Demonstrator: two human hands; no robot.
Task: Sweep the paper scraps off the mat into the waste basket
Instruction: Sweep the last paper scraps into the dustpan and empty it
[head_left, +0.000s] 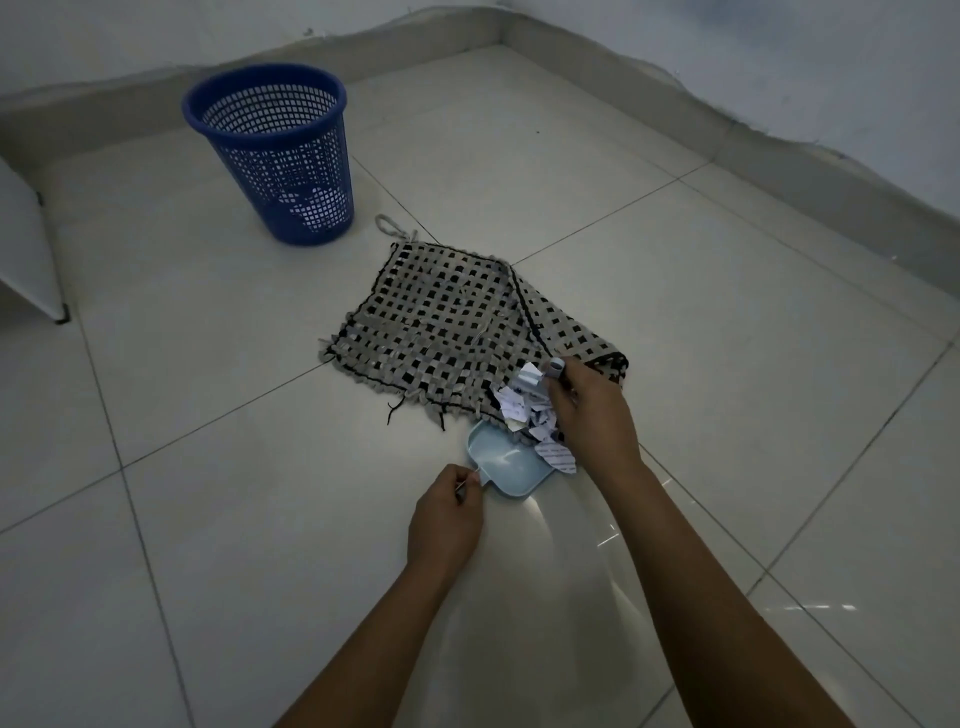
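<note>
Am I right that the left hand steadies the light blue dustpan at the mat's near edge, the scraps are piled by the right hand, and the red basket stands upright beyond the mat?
Not quite: the basket is blue, not red, as the head view shows. The rest holds: the left hand steadies the light blue dustpan at the near edge of the mat, the scraps are piled by the right hand, and the basket stands upright beyond the mat.

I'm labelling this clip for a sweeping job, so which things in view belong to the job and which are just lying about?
Part of the job:
mat
paper scraps
dustpan, held by the left hand
small brush, in the right hand
waste basket

Just lying about:
white furniture at the left edge
floor tiles
</note>
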